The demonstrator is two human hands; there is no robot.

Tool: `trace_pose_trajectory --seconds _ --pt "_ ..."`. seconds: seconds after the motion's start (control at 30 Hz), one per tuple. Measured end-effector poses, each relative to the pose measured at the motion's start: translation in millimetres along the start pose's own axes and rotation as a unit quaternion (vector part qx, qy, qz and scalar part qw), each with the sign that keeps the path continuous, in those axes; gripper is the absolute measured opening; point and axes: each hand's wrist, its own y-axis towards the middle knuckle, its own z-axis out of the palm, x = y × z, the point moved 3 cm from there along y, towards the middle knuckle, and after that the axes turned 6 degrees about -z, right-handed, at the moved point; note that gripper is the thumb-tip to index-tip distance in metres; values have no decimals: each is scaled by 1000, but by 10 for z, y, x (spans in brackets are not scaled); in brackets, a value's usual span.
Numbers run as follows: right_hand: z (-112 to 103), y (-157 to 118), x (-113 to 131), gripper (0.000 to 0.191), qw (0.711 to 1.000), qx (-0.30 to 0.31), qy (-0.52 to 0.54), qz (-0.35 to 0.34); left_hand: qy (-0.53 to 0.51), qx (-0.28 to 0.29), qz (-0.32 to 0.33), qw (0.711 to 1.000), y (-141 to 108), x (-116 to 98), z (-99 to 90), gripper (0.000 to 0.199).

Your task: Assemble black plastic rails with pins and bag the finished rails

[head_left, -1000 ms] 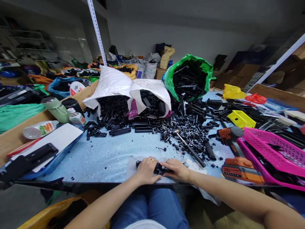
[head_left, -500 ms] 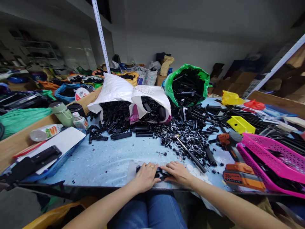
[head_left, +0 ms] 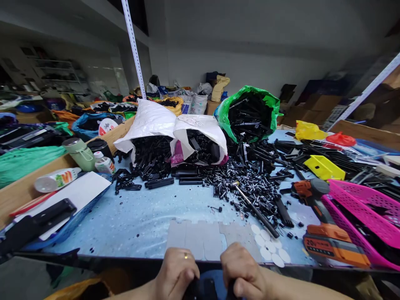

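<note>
Both hands are just off the table's front edge, low in the view over the lap. My left hand (head_left: 178,273), with a ring on one finger, is closed round one side of a black plastic part (head_left: 204,288). My right hand (head_left: 243,270) is closed on its other side, thumb bent inward. Much of the part is dark and hidden by the fingers and the frame's bottom edge. Just beyond the hands lies a grey mat (head_left: 195,237) of joined pieces, with several white discs (head_left: 272,246) at its right.
A hammer (head_left: 254,208) lies across a heap of black-headed screws (head_left: 229,187). At right are an orange cordless drill (head_left: 334,241) and a pink basket (head_left: 370,204). White sacks (head_left: 153,121) and a green bag (head_left: 223,118) spill black parts behind. Bottles and a blue tray (head_left: 67,225) stand left.
Both hands have drawn back from the grey mat to below the table edge, taking the black plastic part with them. Their fingers have gone from lying flat over it to closed fists.
</note>
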Motion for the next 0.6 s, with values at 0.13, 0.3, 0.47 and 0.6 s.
trace_pose_trajectory --seconds 0.13,0.3,0.47,0.6 --pt "460 -8 -211 43 972 -191 119 -66 -54 -77 11 995 -121 -79 104 44" --pt "752 15 -838 36 917 -396 46 32 27 -154 4 988 -204 82 193 48" --pt "114 124 -1520 35 893 -194 -275 300 343 -71 -83 933 -21 852 146 61" --pt "-388 6 -1892 35 684 -34 -499 531 471 69 -236 847 306 1539 195 54"
